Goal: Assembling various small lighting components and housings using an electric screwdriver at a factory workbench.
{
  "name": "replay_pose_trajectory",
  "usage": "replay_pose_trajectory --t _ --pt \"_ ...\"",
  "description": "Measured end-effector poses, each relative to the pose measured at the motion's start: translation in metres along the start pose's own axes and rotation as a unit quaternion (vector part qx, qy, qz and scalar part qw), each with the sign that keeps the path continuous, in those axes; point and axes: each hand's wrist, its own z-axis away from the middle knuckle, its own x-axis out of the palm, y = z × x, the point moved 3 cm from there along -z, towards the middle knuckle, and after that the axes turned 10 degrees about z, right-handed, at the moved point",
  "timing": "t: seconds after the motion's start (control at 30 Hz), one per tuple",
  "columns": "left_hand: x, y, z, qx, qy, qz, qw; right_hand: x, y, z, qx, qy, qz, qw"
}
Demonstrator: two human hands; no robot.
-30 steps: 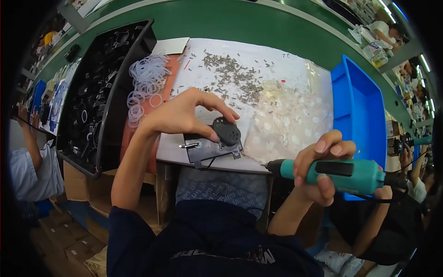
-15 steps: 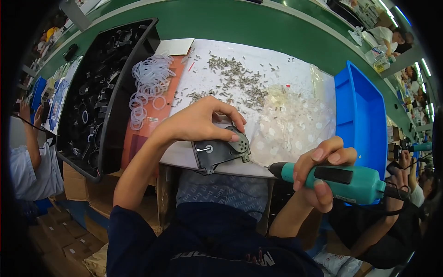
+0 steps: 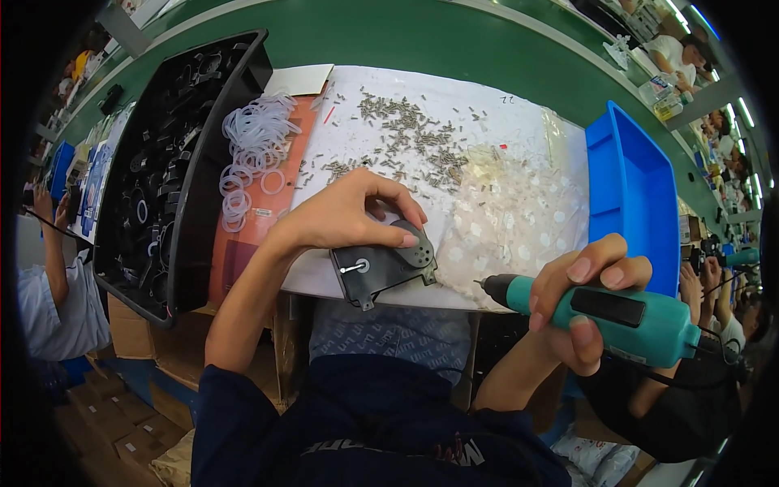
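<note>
My left hand [image 3: 349, 213] is closed over a dark grey plastic housing [image 3: 375, 280] at the near edge of the worktop. Its thumb rests on the housing's rounded grey end, which has several small holes. A thin silvery pin sticks out from a round hub on the housing's left side. My right hand [image 3: 586, 299] grips a teal electric screwdriver [image 3: 641, 329], whose black nose points left toward the housing without touching it. A black cord leaves the tool's rear end. Beyond my left hand, many small metal screws [image 3: 414, 134] lie scattered on a white sheet [image 3: 341, 97].
On the left stands a long black bin [image 3: 182, 235] of black parts, beside translucent rings [image 3: 260, 126] on an orange board [image 3: 235, 268]. A blue tray [image 3: 600, 162] stands at the right, next to crumpled clear plastic [image 3: 519, 219]. Other people sit at both sides.
The electric screwdriver in my right hand has moved right, away from the housing. My left hand keeps its hold on the housing. The whole view has shifted slightly.
</note>
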Motion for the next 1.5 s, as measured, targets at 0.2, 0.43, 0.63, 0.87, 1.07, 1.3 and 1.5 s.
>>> replay_pose_trajectory --t 0.2,0.43,0.63,0.87,1.07,1.3,1.5 --pt "0.001 -0.001 0.001 0.016 -0.009 0.020 1.000 -0.005 -0.003 -0.006 -0.002 -0.018 0.029 0.999" --pt "-0.005 0.016 -0.001 0.082 0.013 -0.059 0.995 -0.003 -0.013 -0.030 -0.034 -0.009 0.048 0.998" --pt "-0.025 0.011 -0.053 0.096 0.171 -0.208 0.958 -0.015 -0.007 -0.078 -0.093 -0.011 0.019 0.995" --pt "-0.018 -0.019 -0.076 0.153 0.203 -0.279 0.926 -0.010 0.036 -0.120 -0.082 0.046 0.156 0.983" --pt "-0.022 -0.019 -0.079 0.165 0.185 -0.259 0.934 -0.004 0.060 -0.110 -0.020 0.085 0.139 0.986" --pt "-0.007 -0.002 -0.078 0.290 0.149 -0.407 0.853 -0.011 0.067 -0.097 -0.004 0.103 0.160 0.982" --pt "-0.010 -0.012 -0.083 0.266 0.158 -0.318 0.896 -0.006 0.071 -0.099 -0.009 0.078 0.162 0.984"
